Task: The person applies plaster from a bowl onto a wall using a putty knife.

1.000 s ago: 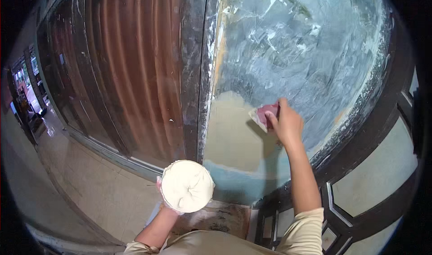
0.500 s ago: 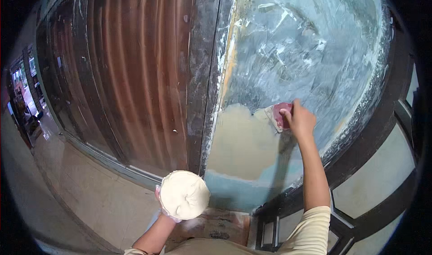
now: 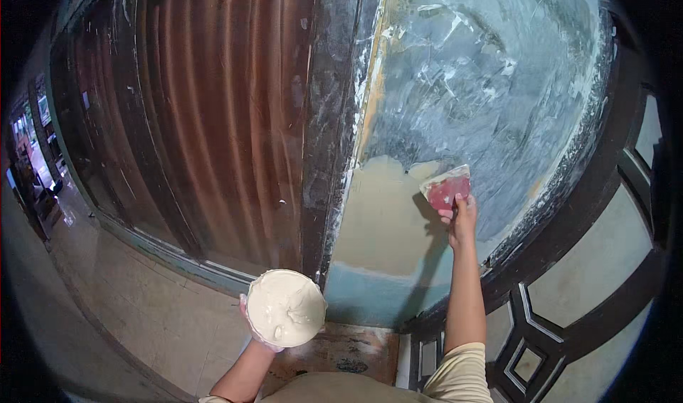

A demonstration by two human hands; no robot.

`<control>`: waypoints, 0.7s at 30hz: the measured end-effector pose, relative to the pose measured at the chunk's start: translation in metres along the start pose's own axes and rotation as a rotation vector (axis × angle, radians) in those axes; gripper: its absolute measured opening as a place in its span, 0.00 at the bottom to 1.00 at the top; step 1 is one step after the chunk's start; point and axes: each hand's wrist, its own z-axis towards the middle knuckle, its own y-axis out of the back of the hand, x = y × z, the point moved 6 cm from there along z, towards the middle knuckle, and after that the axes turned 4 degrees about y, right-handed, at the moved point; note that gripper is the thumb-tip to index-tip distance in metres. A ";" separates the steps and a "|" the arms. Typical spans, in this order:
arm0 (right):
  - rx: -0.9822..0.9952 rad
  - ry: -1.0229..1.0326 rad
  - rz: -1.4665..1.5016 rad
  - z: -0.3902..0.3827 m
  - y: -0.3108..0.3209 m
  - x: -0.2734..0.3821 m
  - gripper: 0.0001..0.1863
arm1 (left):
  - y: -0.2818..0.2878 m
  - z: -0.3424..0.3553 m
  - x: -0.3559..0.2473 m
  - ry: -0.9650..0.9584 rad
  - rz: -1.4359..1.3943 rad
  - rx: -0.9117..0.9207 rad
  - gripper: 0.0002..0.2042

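My right hand (image 3: pixel 463 221) pinches a red putty scraper (image 3: pixel 449 189) by its lower end. Cream paste coats the scraper's upper edge, which is held in front of the blue-grey wall (image 3: pixel 455 97). Left of the scraper, a smooth beige patch of putty (image 3: pixel 384 225) covers the lower wall, casting no gap at the dark post beside it. Low in the middle, my left hand (image 3: pixel 257 332) cups a round tub of cream putty (image 3: pixel 286 309) from its left and underside; most of its fingers are hidden beneath. The putty's surface has a swirl and small dents.
Left of the wall stands a dark wooden post (image 3: pixel 333 118), then a glass panel with a brown curtain (image 3: pixel 220 133) behind it. A dark framed lattice door (image 3: pixel 590 282) lies at right. Tiled floor (image 3: pixel 156 310) stretches at lower left.
My right hand has moved down and slightly left, turning the scraper so its coated edge points upward. The tub in my left hand has shifted slightly left.
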 end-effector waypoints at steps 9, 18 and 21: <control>0.009 0.035 0.474 0.000 -0.073 0.042 0.14 | -0.010 0.005 -0.003 0.108 -0.412 0.072 0.47; -0.281 -0.275 0.331 -0.101 -0.061 -0.139 0.18 | 0.015 0.010 -0.023 0.005 -0.039 0.005 0.47; -0.267 -0.362 0.356 -0.133 -0.060 -0.173 0.18 | 0.040 0.011 -0.024 -0.029 -0.097 -0.068 0.45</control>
